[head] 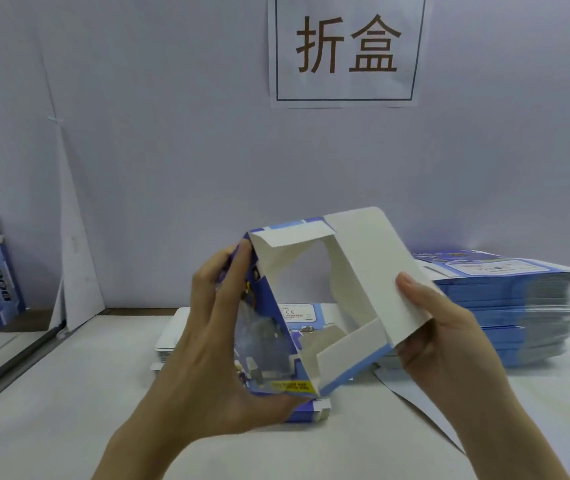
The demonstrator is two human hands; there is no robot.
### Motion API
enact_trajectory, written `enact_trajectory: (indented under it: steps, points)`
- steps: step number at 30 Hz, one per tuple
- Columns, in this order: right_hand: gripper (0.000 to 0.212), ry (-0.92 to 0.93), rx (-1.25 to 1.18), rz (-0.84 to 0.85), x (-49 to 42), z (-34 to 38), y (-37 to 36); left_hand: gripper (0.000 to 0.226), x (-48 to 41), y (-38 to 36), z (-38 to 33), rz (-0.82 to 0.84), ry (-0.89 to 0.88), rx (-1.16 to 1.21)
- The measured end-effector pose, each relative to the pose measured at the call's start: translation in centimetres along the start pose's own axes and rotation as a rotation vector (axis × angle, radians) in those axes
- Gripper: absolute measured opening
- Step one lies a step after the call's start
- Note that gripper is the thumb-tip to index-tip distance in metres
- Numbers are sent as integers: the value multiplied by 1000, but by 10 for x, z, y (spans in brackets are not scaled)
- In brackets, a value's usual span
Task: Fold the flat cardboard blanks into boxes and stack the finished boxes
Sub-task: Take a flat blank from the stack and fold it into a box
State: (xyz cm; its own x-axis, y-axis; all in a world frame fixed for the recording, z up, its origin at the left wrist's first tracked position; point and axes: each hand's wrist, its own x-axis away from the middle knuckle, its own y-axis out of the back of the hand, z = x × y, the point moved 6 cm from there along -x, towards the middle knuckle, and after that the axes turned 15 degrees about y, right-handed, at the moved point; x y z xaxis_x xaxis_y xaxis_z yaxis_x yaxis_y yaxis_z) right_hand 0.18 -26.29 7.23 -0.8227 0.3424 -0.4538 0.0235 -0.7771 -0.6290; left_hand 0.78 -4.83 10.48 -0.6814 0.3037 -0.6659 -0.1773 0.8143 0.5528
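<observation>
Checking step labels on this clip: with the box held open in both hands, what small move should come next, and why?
Probably the right hand should swing the big white flap over the open end. The box is already squared up, gripped by the left hand on its printed side; both small flaps lean inward, and the right thumb rests on the white flap.
</observation>
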Motion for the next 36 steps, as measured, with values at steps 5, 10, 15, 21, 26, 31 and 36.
enact_trajectory:
  steps: [5,10,15,21,26,31,36]
  points:
    - [40,385,330,10,5,36,-10,129,4,0,4,-9,-52,25]
    - [37,677,488,89,13,54,-19,129,4,4,1,1,-47,0]
    - [45,954,821,179,28,65,-35,129,6,3,0,-20,-51,-45]
    - [49,1001,1012,148,26,56,-29,126,8,-5,-4,-42,-78,-168]
    - [48,876,691,104,18,59,-21,127,7,4,-5,-78,-80,-90]
    - [38,440,246,102,6,40,-12,128,5,18,-7,-79,-78,-41]
    - [38,613,548,87,10,47,-16,119,8,21,-8,-88,-79,-166]
